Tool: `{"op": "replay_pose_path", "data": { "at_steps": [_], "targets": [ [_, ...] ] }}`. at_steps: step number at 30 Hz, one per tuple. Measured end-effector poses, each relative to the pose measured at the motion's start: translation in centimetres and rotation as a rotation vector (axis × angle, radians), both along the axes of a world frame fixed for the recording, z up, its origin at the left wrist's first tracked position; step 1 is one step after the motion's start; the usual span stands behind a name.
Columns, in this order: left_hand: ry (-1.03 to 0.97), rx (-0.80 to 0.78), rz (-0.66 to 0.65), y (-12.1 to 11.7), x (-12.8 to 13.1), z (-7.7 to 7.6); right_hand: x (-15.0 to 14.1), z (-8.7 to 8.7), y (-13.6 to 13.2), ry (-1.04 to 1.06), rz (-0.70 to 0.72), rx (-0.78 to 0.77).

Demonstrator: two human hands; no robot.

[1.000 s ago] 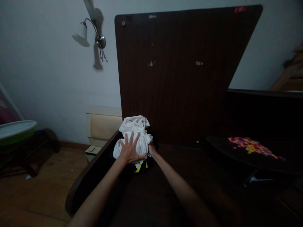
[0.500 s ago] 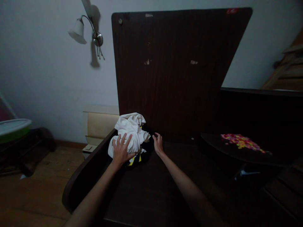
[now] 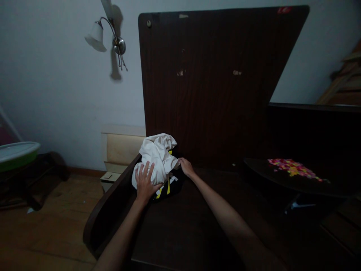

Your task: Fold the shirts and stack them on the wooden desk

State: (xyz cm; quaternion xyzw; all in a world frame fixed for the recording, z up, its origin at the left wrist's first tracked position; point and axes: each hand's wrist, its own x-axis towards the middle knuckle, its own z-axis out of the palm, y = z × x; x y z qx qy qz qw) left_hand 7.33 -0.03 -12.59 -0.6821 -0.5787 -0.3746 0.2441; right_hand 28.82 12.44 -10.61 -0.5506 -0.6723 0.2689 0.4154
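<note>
A crumpled white cloth (image 3: pixel 156 152) lies on top of a black garment with yellow stripes (image 3: pixel 167 186), at the far left corner of a dark wooden surface (image 3: pixel 197 226). My left hand (image 3: pixel 145 182) rests on the near side of the white cloth with its fingers spread flat. My right hand (image 3: pixel 185 166) is at the right edge of the bundle, its fingers curled in against the cloth; what they grip is hidden.
A tall dark wooden panel (image 3: pixel 214 82) stands upright just behind the bundle. A dark tray with colourful small pieces (image 3: pixel 293 168) sits to the right. A wall lamp (image 3: pixel 108 37), a pale bedside unit (image 3: pixel 121 150) and a green-rimmed round thing (image 3: pixel 17 154) are at the left.
My right hand has moved back in to the right edge of the bundle. My left hand has slid slightly down the white cloth and stays flat on it.
</note>
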Motion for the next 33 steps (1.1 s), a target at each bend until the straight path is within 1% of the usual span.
{"op": "replay_pose_path", "data": {
  "at_steps": [2,3,4,6,7,8,9,11,14,16,18,21,22,24,26,29,31,33],
  "targets": [
    [-0.001,-0.035,0.046,-1.0,0.9,0.4,0.7,2.3,0.0,-0.005,-0.066,0.096],
    [0.009,-0.060,0.050,-1.5,1.4,0.6,0.6,3.6,-0.1,-0.007,-0.087,0.176],
    [0.028,-0.088,0.032,-2.0,2.0,0.7,0.1,4.9,-0.1,-0.012,-0.079,0.269],
    [0.079,-0.141,-0.052,-2.7,2.9,1.0,-1.5,7.0,0.0,-0.039,0.020,0.433],
    [0.102,-0.160,-0.096,-2.8,3.2,1.0,-2.5,7.6,0.1,-0.066,0.087,0.481],
    [0.121,-0.173,-0.128,-2.9,3.3,0.9,-3.6,7.8,0.2,-0.101,0.154,0.504],
    [0.135,-0.181,-0.148,-2.8,3.3,0.8,-4.6,7.5,0.3,-0.140,0.216,0.498],
    [0.155,-0.183,-0.159,-2.4,3.1,0.4,-6.2,6.1,0.7,-0.199,0.300,0.424],
    [0.176,-0.201,-0.151,-1.6,2.6,-0.1,-7.4,3.5,1.3,-0.181,0.319,0.291],
    [0.179,-0.227,-0.140,-1.2,2.3,-0.3,-7.3,2.8,1.4,-0.142,0.333,0.252],
    [0.179,-0.248,-0.134,-1.0,2.2,-0.3,-6.6,2.8,1.0,-0.110,0.352,0.226],
    [0.178,-0.252,-0.134,-1.1,2.2,-0.1,-4.4,2.6,-1.3,-0.048,0.371,0.212],
    [0.178,-0.250,-0.135,-1.2,2.2,0.0,-3.3,2.1,-2.6,-0.026,0.376,0.215],
    [0.178,-0.244,-0.136,-1.5,2.3,0.1,-0.4,0.6,-5.5,-0.002,0.363,0.228],
    [0.177,-0.231,-0.147,-1.9,2.4,0.3,3.3,-1.3,-8.4,-0.017,0.298,0.212],
    [0.153,-0.214,-0.169,-2.8,2.6,0.7,9.4,-3.7,-12.0,-0.120,0.179,0.138],
    [0.125,-0.205,-0.175,-3.4,2.9,1.0,13.0,-4.6,-13.8,-0.196,0.084,0.105],
    [0.098,-0.172,-0.188,-4.0,3.6,1.2,15.7,-5.2,-15.3,-0.280,0.020,0.089]
  ]
}}
